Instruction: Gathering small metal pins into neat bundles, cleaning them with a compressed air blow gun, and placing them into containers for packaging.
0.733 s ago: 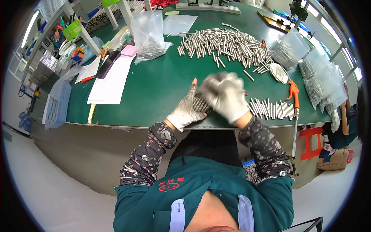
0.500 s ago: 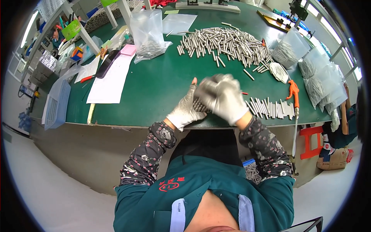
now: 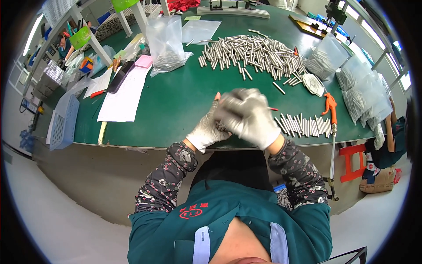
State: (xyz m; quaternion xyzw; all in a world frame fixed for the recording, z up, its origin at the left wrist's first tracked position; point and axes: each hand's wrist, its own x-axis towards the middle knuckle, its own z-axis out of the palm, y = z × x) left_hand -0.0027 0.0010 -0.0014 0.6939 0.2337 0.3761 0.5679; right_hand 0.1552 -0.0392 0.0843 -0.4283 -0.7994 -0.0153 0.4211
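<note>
Both my hands wear whitish work gloves and meet just above the near edge of the green table. My left hand is curled around a bundle of short metal pins, only partly visible. Over that bundle lies my right hand, its fingers smeared by motion. A small red-ended piece sticks out beyond the right hand. To the right, a row of metal pins lies side by side near the edge. Farther back spreads a large heap of similar pins.
An orange air blow gun and a crumpled white cloth lie right. Pin-filled plastic bags line the right side. At left are a blue basket, paper, a dark phone-like object and a bag.
My right hand has shifted slightly left over the left hand and now covers most of the pin bundle that showed before. The whole view has moved a little.
</note>
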